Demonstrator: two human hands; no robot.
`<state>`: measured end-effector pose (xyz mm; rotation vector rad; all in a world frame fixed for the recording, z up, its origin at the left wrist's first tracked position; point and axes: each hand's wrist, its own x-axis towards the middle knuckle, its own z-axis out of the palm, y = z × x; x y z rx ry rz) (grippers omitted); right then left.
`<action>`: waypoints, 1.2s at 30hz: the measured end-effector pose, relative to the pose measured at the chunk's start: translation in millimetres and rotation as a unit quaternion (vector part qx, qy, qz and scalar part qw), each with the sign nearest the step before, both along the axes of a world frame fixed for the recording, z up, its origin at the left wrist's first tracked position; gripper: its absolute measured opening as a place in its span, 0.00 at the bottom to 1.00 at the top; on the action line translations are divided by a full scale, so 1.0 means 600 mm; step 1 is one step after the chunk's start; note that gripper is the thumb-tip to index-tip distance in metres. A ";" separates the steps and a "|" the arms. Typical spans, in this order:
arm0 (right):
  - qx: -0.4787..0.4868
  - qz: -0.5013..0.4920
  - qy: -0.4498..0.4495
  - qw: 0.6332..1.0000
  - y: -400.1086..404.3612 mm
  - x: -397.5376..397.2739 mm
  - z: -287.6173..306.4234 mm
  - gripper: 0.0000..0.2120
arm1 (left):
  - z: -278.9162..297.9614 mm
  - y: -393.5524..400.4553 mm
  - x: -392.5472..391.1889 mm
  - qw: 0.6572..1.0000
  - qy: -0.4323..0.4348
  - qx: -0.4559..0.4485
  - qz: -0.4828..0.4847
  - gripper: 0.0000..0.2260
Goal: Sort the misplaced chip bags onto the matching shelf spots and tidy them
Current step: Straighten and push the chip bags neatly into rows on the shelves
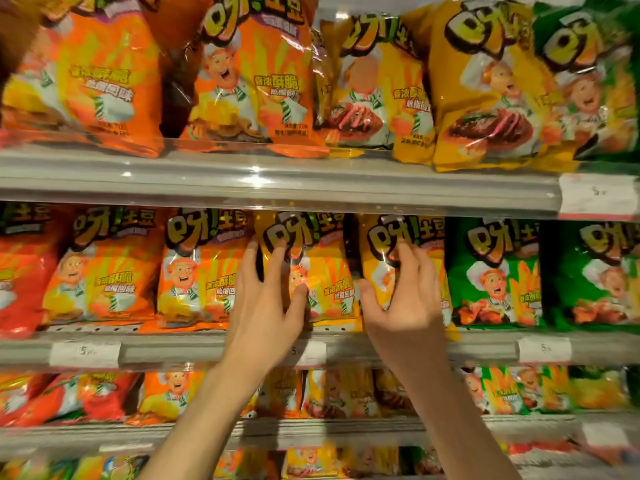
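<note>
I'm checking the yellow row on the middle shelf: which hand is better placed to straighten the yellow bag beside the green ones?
Right. The right hand already rests on that yellow bag; the left hand is on its neighbour.

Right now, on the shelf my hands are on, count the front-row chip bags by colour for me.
Red bag: 1, at the far left, cut off by the frame.
Orange bags: 2.
Yellow bags: 2, with the left hand on one and the right hand on the other.
Green bags: 2.
Total: 7.
</note>
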<state>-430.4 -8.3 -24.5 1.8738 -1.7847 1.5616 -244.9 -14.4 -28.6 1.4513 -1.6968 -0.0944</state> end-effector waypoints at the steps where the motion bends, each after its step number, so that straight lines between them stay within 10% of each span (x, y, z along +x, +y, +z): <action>1: 0.016 0.018 0.018 1.000 -0.001 -0.001 0.008 0.31 | 0.003 0.000 -0.003 1.000 0.005 0.021 0.004 0.30; 7: 0.163 0.156 0.187 0.956 -0.014 0.008 0.062 0.35 | 0.027 -0.001 0.004 0.995 -0.009 0.097 -0.019 0.34; 14: 0.327 0.208 0.140 0.911 -0.055 0.037 0.083 0.55 | 0.056 -0.020 0.033 0.983 -0.050 0.171 -0.049 0.43; 36: 0.374 0.185 0.208 0.885 -0.074 0.032 0.107 0.60 | 0.089 -0.063 0.087 0.956 -0.170 0.212 -0.114 0.66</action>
